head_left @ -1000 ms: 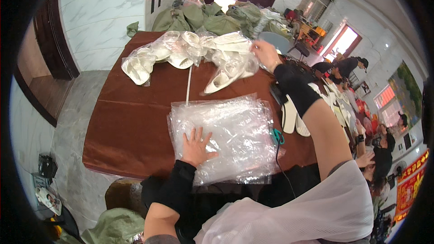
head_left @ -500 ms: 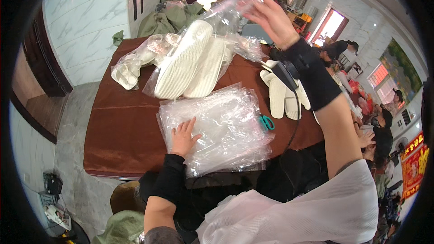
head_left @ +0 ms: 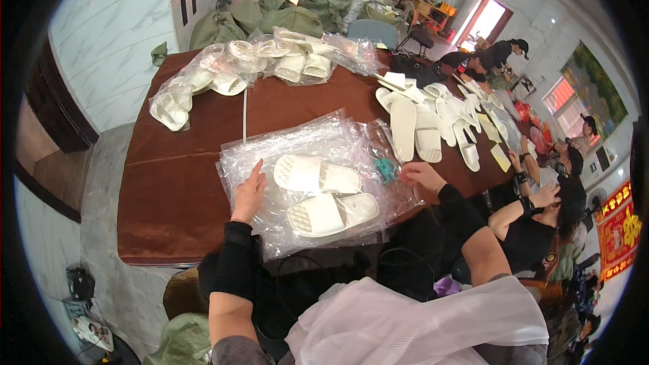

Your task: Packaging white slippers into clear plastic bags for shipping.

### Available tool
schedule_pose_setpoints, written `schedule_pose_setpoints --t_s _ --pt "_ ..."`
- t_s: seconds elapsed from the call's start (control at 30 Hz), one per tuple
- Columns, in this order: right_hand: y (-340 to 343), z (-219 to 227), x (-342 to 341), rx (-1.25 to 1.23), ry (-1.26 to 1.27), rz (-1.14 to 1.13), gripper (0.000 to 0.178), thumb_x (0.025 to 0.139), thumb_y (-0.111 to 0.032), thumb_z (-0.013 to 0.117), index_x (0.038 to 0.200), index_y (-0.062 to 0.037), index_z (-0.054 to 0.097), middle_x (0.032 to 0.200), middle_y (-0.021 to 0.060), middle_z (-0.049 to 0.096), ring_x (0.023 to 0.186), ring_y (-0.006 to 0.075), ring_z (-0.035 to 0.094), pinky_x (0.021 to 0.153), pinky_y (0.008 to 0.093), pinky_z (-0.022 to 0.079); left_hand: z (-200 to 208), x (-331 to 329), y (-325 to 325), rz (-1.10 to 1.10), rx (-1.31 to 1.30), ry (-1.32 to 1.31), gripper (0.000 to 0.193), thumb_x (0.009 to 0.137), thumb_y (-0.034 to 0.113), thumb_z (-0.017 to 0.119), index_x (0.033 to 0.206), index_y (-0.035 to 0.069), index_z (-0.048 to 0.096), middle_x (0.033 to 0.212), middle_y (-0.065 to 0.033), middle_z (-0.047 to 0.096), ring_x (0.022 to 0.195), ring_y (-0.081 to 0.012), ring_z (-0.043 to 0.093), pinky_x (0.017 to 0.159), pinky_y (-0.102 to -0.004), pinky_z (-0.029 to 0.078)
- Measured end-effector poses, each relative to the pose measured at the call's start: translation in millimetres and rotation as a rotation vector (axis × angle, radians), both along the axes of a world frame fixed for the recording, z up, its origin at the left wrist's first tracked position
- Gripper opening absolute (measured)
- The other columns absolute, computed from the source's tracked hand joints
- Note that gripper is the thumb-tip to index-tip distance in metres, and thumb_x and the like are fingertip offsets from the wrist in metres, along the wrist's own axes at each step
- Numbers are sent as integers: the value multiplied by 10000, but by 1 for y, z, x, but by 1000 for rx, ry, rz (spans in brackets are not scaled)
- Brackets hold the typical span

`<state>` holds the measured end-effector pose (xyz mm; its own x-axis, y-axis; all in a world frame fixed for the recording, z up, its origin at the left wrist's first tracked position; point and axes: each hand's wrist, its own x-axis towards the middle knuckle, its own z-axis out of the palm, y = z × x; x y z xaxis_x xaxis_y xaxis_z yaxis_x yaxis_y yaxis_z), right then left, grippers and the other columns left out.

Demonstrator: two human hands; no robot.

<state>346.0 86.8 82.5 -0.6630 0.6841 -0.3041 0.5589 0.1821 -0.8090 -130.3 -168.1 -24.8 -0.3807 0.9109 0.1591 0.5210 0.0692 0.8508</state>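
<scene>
A pair of white slippers (head_left: 326, 195) lies on a stack of clear plastic bags (head_left: 247, 230) near the table's front edge. My left hand (head_left: 249, 195) rests at the left side of the stack, index finger stretched out, holding nothing. At the stack's right edge my right hand (head_left: 426, 177) has its fingers pinched on the edge of a clear plastic bag (head_left: 405, 197). Teal-handled scissors (head_left: 386, 170) show through the plastic beside that hand. How much of the bag covers the slippers is hard to make out.
Bagged white slippers (head_left: 291, 67) line the far side of the brown-covered table (head_left: 182, 182). Loose white slippers (head_left: 428, 142) and yellow slips (head_left: 500, 157) are on the right. Green sacks (head_left: 291, 17) stand behind the table; people (head_left: 534, 209) work along its right side.
My right hand has come down from high up to the bag stack. The bagged slippers it held are out of that hand. An unbundled-looking pair now lies on the stack.
</scene>
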Motion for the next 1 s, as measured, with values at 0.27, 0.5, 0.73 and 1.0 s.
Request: schedule_pose_setpoints --t_s 0.27,0.5,0.73,1.0 --pt "-33 -19 -78 -398 60 -78 238 963 -133 696 1160 2 692 980 68 722 863 157 693 763 308 568 -4 -2 -4 10 -3 -38 661 1009 132 595 1613 225 345 1261 -168 707 1209 -307 651 1103 -448 393" --pt "-3 -67 -104 92 -86 428 323 940 -208 735 1206 -31 682 1055 85 700 924 183 659 791 323 540 -3 15 3 -3 8 147 720 996 113 600 1635 245 297 1324 -156 659 1290 -298 569 1139 -458 332" --pt "-41 -63 -154 -268 -11 36 534 881 -23 683 1401 -104 596 1213 212 643 1053 366 662 934 382 535 -13 3 2 21 0 59 730 998 95 593 1640 245 279 1241 -172 659 1187 -306 592 1124 -474 331" --pt "-82 -36 -179 -349 214 -79 520 970 -355 719 1293 32 590 1209 107 666 1101 184 620 947 341 511 -3 -10 -7 191 149 -361 535 1001 69 600 1511 171 474 1070 -156 723 992 -203 668 909 -355 519"
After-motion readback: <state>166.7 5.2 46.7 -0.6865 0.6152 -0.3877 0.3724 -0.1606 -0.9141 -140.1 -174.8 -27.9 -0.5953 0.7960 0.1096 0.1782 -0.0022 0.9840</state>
